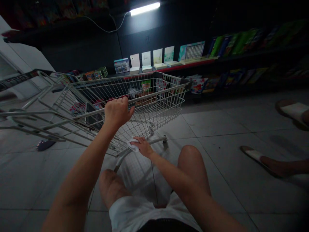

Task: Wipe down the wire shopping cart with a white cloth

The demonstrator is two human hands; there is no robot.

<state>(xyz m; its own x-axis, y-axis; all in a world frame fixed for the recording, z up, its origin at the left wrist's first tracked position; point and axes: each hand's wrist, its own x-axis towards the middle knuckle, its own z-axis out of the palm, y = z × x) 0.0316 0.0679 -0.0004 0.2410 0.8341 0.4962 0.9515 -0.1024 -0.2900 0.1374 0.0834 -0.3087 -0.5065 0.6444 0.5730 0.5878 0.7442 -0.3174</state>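
A grey wire shopping cart (156,120) stands in front of me, its basket reaching to the right. The fingers of my left hand (117,111) are wrapped over the cart's top side rail, with the thumb toward the right. Lower down, my right hand (143,146) presses a crumpled white cloth (133,144) against the bottom edge of the basket, near the lower frame tube. Whether the cloth is fabric or paper I cannot tell. One caster wheel (165,138) shows to the right of that hand.
Behind the cart runs a dark shelf (188,62) with upright books and boxed sets, lit by a tube lamp (145,8). Bagged goods sit on a lower shelf. At the right are another person's feet in light shoes (256,156). Grey floor tiles (222,125) lie around the cart.
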